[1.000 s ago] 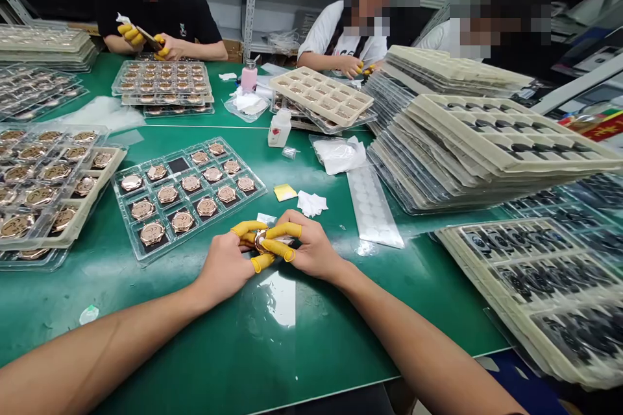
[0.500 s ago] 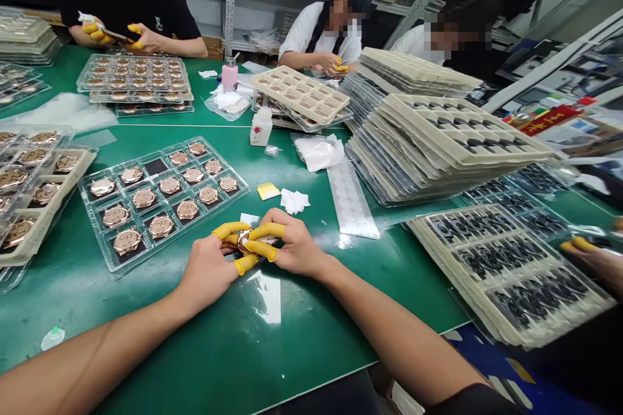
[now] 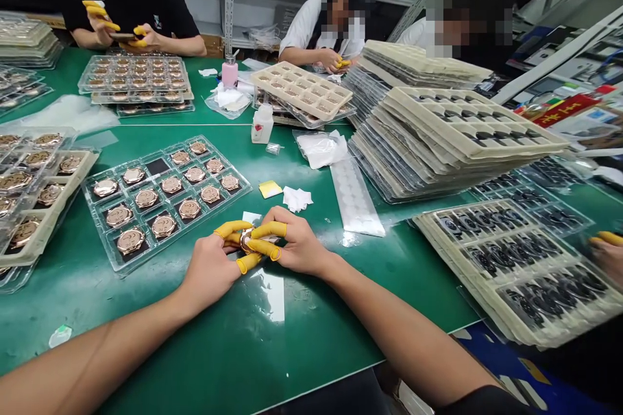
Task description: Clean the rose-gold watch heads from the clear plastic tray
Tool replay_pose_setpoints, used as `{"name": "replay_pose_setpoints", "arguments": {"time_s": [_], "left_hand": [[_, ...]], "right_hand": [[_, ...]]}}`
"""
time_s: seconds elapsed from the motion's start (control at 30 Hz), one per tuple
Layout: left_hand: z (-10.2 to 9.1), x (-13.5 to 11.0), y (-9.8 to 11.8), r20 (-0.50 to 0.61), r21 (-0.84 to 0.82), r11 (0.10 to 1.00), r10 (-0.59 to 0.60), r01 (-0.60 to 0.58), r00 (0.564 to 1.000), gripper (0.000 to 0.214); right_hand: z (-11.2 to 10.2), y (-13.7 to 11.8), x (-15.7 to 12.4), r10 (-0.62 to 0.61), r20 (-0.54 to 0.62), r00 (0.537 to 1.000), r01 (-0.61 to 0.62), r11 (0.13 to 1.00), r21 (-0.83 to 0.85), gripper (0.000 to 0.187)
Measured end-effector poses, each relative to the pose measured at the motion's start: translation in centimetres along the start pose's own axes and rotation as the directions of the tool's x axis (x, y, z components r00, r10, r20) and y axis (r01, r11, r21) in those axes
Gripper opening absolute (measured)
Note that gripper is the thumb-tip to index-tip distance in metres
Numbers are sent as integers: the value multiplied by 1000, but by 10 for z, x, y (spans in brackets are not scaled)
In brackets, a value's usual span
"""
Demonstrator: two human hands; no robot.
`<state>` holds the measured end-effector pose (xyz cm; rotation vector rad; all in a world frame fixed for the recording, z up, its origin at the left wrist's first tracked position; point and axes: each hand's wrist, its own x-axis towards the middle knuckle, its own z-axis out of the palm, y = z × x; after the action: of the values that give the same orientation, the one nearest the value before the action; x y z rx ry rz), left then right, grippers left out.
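Observation:
My left hand (image 3: 211,269) and my right hand (image 3: 296,243) meet over the green table (image 3: 311,331), both pinching one small round rose-gold part (image 3: 246,241) between fingertips in yellow finger cots. Just left of them lies a clear plastic tray (image 3: 165,198) whose pockets hold several of the same rose-gold discs. One pocket at its back shows only black.
More trays of discs stack at the left (image 3: 34,194) and back (image 3: 136,78). Tall cream tray stacks (image 3: 457,142) and trays of dark parts (image 3: 516,266) fill the right. A white bottle (image 3: 261,123), wipes (image 3: 296,198), a sticker strip (image 3: 353,198) lie behind. Three people sit across; another hand (image 3: 608,253) at right.
My hands keep the same pinch on the round part. The view has swung right, and a co-worker's hand in yellow cots has come into view at the right edge.

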<state>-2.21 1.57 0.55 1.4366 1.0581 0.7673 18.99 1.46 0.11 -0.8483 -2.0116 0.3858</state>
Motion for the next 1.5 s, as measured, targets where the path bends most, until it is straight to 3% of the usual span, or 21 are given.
{"name": "replay_pose_setpoints", "arguments": {"time_s": [0.57, 0.8, 1.3, 1.4, 1.5], "left_hand": [[1, -1, 4, 5, -18, 1000, -10, 10, 1000, 60], [2, -2, 3, -1, 2, 1000, 12, -12, 1000, 53], [2, 0, -2, -5, 9, 1000, 23, -23, 1000, 51], [4, -1, -2, -4, 37, 999, 26, -26, 1000, 50], [5, -1, -1, -8, -17, 999, 42, -42, 999, 50]], "right_hand": [[-1, -2, -1, -29, 16, 999, 29, 999, 18, 6], [-1, -2, -1, 18, 25, 1000, -18, 1000, 6, 7], [-3, -5, 1, -40, 56, 998, 39, 999, 15, 4], [1, -6, -1, -20, 11, 1000, 19, 999, 41, 4], [0, -7, -3, 59, -75, 995, -62, 997, -37, 4]]}}
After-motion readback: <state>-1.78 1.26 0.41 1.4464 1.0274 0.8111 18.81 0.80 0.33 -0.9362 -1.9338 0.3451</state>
